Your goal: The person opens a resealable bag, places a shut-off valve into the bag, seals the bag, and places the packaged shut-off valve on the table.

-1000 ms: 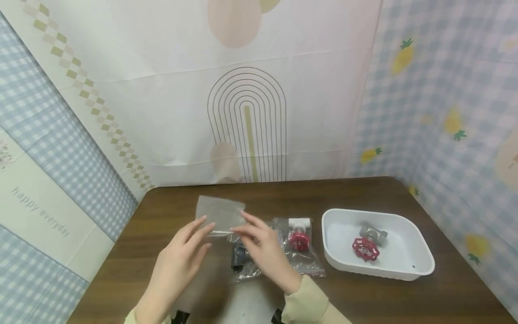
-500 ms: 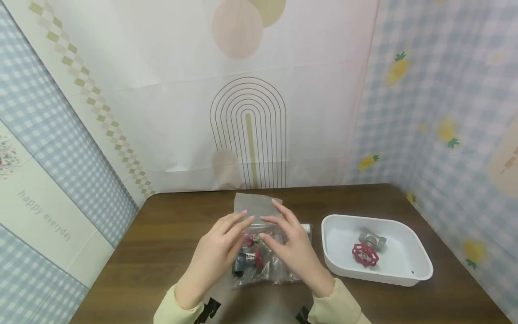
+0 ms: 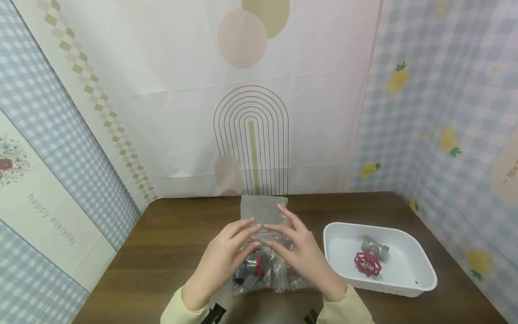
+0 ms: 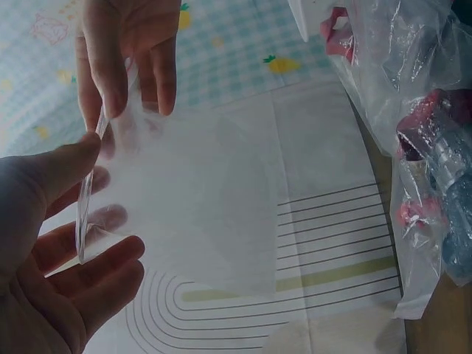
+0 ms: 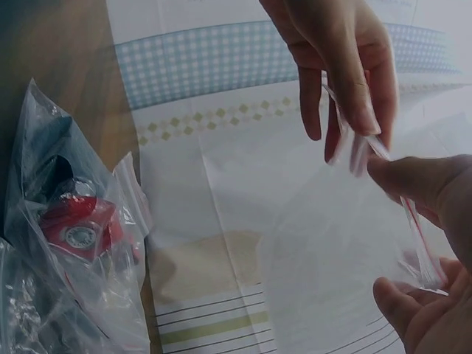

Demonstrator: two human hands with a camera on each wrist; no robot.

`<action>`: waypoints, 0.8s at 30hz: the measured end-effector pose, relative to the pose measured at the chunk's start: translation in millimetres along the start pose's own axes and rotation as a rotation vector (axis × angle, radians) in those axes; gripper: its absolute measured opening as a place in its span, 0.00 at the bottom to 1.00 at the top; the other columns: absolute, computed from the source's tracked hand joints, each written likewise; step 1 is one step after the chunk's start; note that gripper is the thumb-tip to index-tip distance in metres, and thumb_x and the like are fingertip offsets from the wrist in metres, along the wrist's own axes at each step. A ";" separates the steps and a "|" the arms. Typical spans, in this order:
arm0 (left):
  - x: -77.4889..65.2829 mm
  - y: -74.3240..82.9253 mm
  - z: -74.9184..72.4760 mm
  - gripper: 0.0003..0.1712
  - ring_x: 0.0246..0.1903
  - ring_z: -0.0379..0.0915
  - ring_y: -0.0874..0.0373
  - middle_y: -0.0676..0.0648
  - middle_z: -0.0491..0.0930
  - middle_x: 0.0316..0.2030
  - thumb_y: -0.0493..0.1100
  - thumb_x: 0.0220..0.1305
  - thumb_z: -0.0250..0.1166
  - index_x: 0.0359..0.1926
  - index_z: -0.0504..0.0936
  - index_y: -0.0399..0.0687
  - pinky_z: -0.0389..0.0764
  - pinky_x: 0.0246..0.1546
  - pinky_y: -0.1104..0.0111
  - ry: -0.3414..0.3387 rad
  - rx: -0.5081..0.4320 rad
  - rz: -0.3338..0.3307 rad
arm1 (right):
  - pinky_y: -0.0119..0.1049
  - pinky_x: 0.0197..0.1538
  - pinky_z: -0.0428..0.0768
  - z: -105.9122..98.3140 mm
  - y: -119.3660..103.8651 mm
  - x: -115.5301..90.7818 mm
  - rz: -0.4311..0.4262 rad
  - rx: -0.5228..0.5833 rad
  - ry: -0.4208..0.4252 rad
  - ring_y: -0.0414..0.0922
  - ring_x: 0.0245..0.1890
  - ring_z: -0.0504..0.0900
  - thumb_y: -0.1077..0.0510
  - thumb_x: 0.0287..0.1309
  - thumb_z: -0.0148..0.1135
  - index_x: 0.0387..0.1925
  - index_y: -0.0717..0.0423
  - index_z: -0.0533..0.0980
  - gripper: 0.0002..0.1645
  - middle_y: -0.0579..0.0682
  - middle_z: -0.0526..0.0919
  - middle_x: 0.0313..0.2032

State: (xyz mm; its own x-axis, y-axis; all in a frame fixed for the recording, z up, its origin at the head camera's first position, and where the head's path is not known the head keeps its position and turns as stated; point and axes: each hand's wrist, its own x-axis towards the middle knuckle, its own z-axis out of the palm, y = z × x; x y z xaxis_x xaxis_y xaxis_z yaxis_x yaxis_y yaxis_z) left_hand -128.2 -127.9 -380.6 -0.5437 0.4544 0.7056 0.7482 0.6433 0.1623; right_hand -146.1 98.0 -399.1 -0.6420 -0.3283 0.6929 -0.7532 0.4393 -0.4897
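Observation:
A clear zip bag (image 3: 261, 209) is held up between my two hands, its body flat with nothing visible inside. My left hand (image 3: 222, 256) pinches one side of the bag's mouth between thumb and fingers. On the opposite side my right hand (image 3: 307, 256) pinches the same edge, as the right wrist view shows along the red-lined seal. Below and behind the hands lie clear bags with valves in them; a dark blue valve with a red handle (image 3: 252, 266) shows between the wrists. In the left wrist view this bagged valve (image 4: 453, 192) appears at right.
To the right stands a white plastic tray (image 3: 425, 274) holding a grey metal valve with a red handwheel (image 3: 367, 264). The brown wooden table (image 3: 174, 234) ends at a patterned cloth wall (image 3: 182, 135) behind, with checked cloth on both sides.
Both hands have moved right with the zip bag, from left of the bagged valves to over them. The white tray and its valve stay put.

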 end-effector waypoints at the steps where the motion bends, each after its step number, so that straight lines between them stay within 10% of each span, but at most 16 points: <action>1: -1.4 0.3 -0.2 0.25 0.58 0.76 0.49 0.42 0.79 0.59 0.43 0.59 0.74 0.58 0.83 0.47 0.82 0.52 0.59 -0.005 0.000 -0.006 | 0.63 0.57 0.76 0.3 0.4 -1.3 -0.003 0.002 -0.006 0.54 0.52 0.83 0.55 0.56 0.74 0.54 0.47 0.83 0.22 0.54 0.63 0.74; 12: -12.1 1.5 2.3 0.23 0.57 0.77 0.50 0.43 0.80 0.58 0.45 0.63 0.72 0.58 0.83 0.46 0.83 0.50 0.57 -0.014 -0.005 -0.019 | 0.54 0.57 0.80 0.7 0.9 -8.6 0.034 0.035 -0.038 0.61 0.68 0.69 0.53 0.56 0.74 0.56 0.49 0.83 0.24 0.52 0.63 0.73; 24: -0.9 -2.3 3.4 0.22 0.59 0.75 0.51 0.43 0.79 0.59 0.49 0.70 0.65 0.60 0.81 0.45 0.79 0.57 0.58 -0.036 -0.021 -0.012 | 0.28 0.22 0.77 -8.7 4.5 0.1 0.083 0.095 -0.081 0.62 0.66 0.70 0.52 0.58 0.73 0.56 0.50 0.82 0.23 0.54 0.62 0.74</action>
State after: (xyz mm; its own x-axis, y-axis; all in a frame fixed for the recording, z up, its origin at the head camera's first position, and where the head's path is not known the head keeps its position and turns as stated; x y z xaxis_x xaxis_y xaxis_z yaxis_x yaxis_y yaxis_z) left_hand -130.7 -127.7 -384.0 -0.5661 0.4687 0.6782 0.7491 0.6358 0.1858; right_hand -148.3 107.3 -396.6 -0.7095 -0.3617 0.6048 -0.7044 0.3884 -0.5941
